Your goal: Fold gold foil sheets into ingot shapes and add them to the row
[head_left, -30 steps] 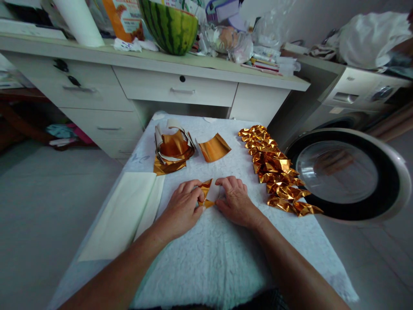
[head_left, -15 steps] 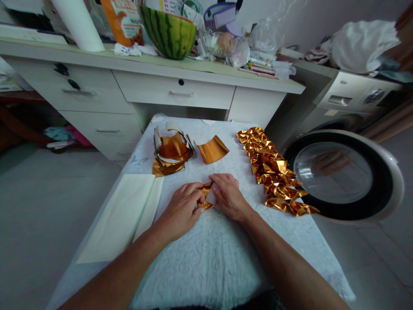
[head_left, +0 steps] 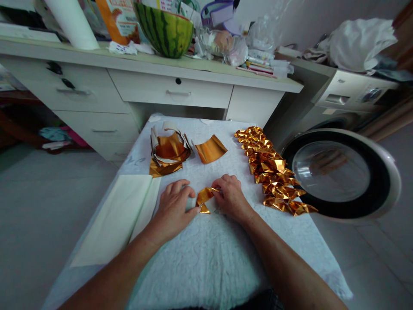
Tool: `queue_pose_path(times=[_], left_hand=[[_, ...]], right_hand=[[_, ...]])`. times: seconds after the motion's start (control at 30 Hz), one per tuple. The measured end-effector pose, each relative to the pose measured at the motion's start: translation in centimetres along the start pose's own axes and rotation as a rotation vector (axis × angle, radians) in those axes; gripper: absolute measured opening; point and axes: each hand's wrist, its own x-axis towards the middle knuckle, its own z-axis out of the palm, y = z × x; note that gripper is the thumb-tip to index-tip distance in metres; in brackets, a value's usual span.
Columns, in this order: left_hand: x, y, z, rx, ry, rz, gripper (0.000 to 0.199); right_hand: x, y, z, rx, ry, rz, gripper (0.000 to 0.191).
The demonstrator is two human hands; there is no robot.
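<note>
A partly folded piece of gold foil paper [head_left: 204,197] lies on the cloth-covered table between my hands. My right hand [head_left: 229,193] pinches its upper right corner between thumb and fingers. Just left of the foil, my left hand [head_left: 177,202] rests with thumb and fingers apart, holding nothing. Beyond them sits a single curled gold sheet [head_left: 211,149]. To its left stands a loose curled stack of gold sheets [head_left: 169,148] with pale backs. Folded gold foil pieces [head_left: 271,170] form a long overlapping row on the right side of the table.
Pale folded paper [head_left: 109,219] lies along the table's left side. Behind the table is a white drawer desk [head_left: 180,92] bearing a cut watermelon [head_left: 164,32] and clutter. The open round door [head_left: 342,174] of a washing machine [head_left: 348,92] stands close to the table's right edge.
My left hand has let go of the foil and moved left, its fingers spreading. My right hand has drawn its fingers together on the foil's corner, and more of the foil shows.
</note>
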Motion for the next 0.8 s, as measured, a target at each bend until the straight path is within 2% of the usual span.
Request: queue_pose_path(times=[0.27, 0.37, 0.47, 0.53, 0.63, 0.7, 0.8], left_hand=[[0.3, 0.7, -0.3, -0.118, -0.046, -0.02, 0.01], [0.6, 1.0, -0.8, -0.256, -0.071, -0.01, 0.004], [0.9, 1.2, -1.2, -0.465, -0.097, -0.08, 0.001], [1.0, 1.2, -1.2, -0.607, -0.061, -0.16, 0.006], [1.1, 1.0, -1.0, -0.72, 0.057, -0.218, 0.01], [1.2, 0.9, -0.8, -0.704, 0.111, -0.213, 0.008], [1.2, 0.7, -0.8, -0.609, 0.122, -0.201, 0.009]], right_hand=[[-0.2, 0.0, -0.5, 0.278, 0.019, -0.001, 0.011], [-0.2, 0.3, -0.5, 0.353, 0.043, 0.019, 0.01], [-0.3, 0.5, -0.5, 0.44, 0.05, 0.049, 0.006], [-0.3, 0.6, -0.5, 0.522, 0.037, 0.054, 0.004], [-0.5, 0.4, -0.6, 0.629, 0.007, 0.016, 0.006], [-0.6, 0.2, -0.6, 0.662, -0.018, -0.018, 0.004], [-0.7, -0.1, -0.6, 0.647, -0.052, -0.043, 0.005]])
